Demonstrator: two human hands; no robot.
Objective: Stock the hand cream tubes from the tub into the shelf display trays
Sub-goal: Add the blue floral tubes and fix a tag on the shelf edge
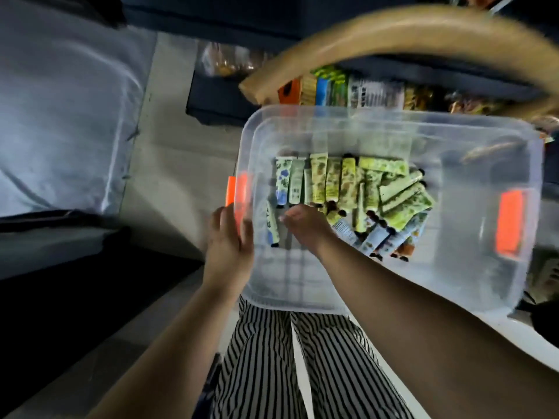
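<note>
- Head view: a clear plastic tub (pixel 393 128) with orange latches (pixel 510 223) on its left and right ends sits in front of the person, above striped trousers (pixel 302 367)
- The hand cream tubes (pixel 348 186) lie in the far middle of the tub floor; green ones stand side by side in a row, others are heaped at angles to the right, and blue-patterned ones lie nearer
- One single tube (pixel 271 226) lies apart from the rest, near the tub's left wall
- The left hand (pixel 230 240) rests on the tub's near-left rim by the left latch, fingers straight and together, flat against the plastic
- The right hand (pixel 304 225) is inside the tub, just beside the near ends of the green row; its fingers are curled downward, but I cannot tell whether they pinch a tube
- Beyond the tub's far edge, colourful packaged goods (pixel 348 89) stand in a row on a dark shelf
- A blurred tan curved shape (pixel 393 34) arcs across the far right
- A pale sheet-covered surface (pixel 60 110) fills the far left
</note>
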